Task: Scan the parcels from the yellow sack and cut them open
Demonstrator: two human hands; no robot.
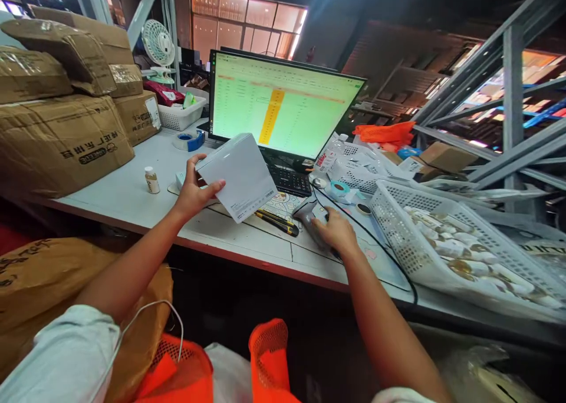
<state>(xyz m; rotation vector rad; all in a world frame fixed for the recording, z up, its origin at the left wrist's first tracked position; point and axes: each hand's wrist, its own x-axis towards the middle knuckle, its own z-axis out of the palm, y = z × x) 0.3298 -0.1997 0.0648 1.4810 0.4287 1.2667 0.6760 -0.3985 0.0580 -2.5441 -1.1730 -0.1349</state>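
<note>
**Flat white carton [236,176] held up near grey scanner [308,216]**

The left hand [195,188] grips the carton's edge above the white worktop [110,179], near its front edge. The right hand [336,232] closes around the scanner. Between them lie a black-and-yellow utility knife [277,222] and, behind, a black keyboard [289,180]. A white plastic basket [424,214] sits towards the worktop's right end.

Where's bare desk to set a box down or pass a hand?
Bare white desktop runs between the cardboard cartons and the left hand, around a small bottle. A narrower strip lies along the front edge, before the utility knife. Crowded: right of the right hand, where white plastic baskets pile up.
</note>
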